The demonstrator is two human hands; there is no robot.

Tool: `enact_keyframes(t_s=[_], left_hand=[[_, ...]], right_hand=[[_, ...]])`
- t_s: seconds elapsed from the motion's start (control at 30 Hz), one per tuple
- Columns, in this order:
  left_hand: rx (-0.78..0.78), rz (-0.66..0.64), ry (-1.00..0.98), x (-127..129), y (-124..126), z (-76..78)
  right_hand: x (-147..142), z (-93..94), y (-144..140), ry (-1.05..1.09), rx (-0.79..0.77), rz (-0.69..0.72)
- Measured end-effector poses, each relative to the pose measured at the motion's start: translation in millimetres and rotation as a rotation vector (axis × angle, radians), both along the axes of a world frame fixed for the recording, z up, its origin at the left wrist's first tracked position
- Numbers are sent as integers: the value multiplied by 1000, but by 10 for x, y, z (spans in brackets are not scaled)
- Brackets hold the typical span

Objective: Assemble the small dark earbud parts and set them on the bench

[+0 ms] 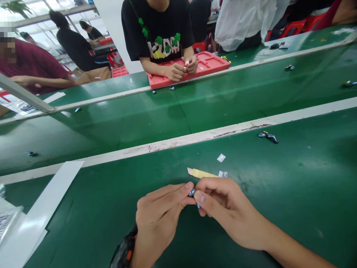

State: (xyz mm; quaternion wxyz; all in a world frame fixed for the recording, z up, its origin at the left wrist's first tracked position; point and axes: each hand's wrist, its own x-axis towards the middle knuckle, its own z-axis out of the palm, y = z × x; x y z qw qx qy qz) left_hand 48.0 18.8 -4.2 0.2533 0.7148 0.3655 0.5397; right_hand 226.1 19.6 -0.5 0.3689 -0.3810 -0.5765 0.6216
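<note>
Hands meet low in the near centre of the green desk (279, 208): the left hand (157, 219) and the right hand (225, 208) both pinch one small dark part (192, 192) between thumb and fingertips, held just above the desk surface. Most of the part is hidden by the fingers, so what is being done to it cannot be told. By the look of it, the work on this piece is in mid-course. Just beyond the hands lies a yellow strip (201, 173) with a small sticker (223, 174) at its right end, and a second sticker (221, 158) lies a little farther off. Another dark part (268, 136) sits to the far right, untouched. Across the belt, a person in a black shirt (158, 33) works over a red tray (209, 63).
</note>
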Motion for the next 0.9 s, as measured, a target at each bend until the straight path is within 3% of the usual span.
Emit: enact_keyframes(t_s=[0.23, 0.53, 0.73, 0.8, 0.9], left_hand=[[-121, -110, -45, -27, 45, 15], [-151, -144, -10, -50, 60, 64], [-241, -125, -48, -60, 104, 47], [-235, -110, -36, -55, 102, 33], [-232, -104, -14, -59, 104, 31]], right_hand=[[-6, 3, -22, -41, 83, -13], [-5, -52, 40, 139, -175, 27], [-40, -91, 51, 125, -154, 12], [-53, -85, 52, 182, -226, 7], [-71, -65, 54, 356, -453, 22]])
